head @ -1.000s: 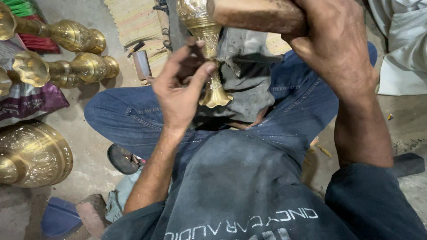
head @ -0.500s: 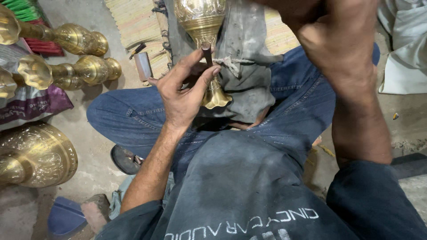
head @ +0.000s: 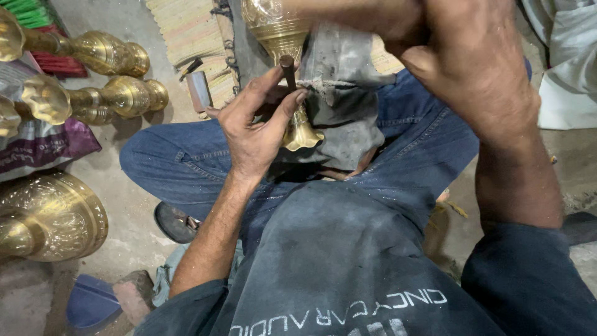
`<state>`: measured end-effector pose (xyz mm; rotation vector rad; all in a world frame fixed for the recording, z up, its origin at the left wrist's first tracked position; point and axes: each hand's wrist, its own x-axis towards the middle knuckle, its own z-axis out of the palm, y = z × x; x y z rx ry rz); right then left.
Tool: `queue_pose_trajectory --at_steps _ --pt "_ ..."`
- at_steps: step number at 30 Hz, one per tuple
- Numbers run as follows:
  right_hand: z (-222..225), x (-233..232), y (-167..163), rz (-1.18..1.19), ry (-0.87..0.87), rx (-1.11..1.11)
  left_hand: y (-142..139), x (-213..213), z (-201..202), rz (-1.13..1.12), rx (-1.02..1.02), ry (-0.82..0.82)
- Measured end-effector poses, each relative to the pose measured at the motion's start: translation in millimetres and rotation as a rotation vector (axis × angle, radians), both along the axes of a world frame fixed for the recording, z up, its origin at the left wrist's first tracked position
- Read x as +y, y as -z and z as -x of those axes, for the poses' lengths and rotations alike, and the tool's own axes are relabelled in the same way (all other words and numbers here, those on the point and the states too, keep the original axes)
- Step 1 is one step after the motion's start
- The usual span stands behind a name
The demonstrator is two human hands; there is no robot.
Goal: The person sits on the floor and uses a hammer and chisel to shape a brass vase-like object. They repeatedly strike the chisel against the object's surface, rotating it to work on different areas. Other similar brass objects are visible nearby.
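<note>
- Brass everywhere in this one: we see a polished, engraved brass vase [head: 281,37] lying across the person's lap, its flared foot [head: 301,134] pointing toward us and the rounded body running up out of the top edge.
- Under the vase sits a grey, dusty cloth [head: 348,93], crumpled and rough-looking, draped over blue denim jeans [head: 186,165].
- Left hand [head: 255,127] is curled around a short dark metal punch [head: 288,68], thumb on one side and fingers [head: 297,99] on the other, so it's a tight pinch on that tool. We see the punch standing nearly upright, with its lower end hidden between the fingers, right beside the vase's narrow stem.
- Left wrist is bent back a bit, forearm coming up from the bottom left.
- Right hand [head: 472,68] is raised high and close to the camera, fist closed, knuckles toward us. It seems wrapped around something, but we can't tell what from this angle.
- Right forearm drops straight down into a dark blue sleeve [head: 528,286].
- Off to the left on the concrete floor [head: 124,218] we spot more shiny brass pieces: two long-necked vases [head: 106,74] lying on their sides, and a big engraved round vessel [head: 53,214] with a hammered-pattern surface.
- A woven straw mat [head: 193,31] lies just behind the knee, striped and frayed at the edge.
</note>
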<state>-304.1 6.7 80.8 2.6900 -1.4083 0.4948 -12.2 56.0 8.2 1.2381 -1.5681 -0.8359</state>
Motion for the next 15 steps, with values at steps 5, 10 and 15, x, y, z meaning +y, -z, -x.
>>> queue_pose_trajectory --at_steps 5,10,15 --pt "-4.0 1.3 -3.1 0.08 0.002 0.038 -2.5 -0.6 0.3 -0.006 0.024 0.001" --pt "-3.9 -0.4 -3.8 0.052 -0.02 0.022 -5.1 -0.8 1.0 0.037 -0.016 -0.01" --pt "3.3 1.4 3.9 -0.06 -0.039 -0.108 -5.6 0.0 0.6 0.008 0.001 -0.019"
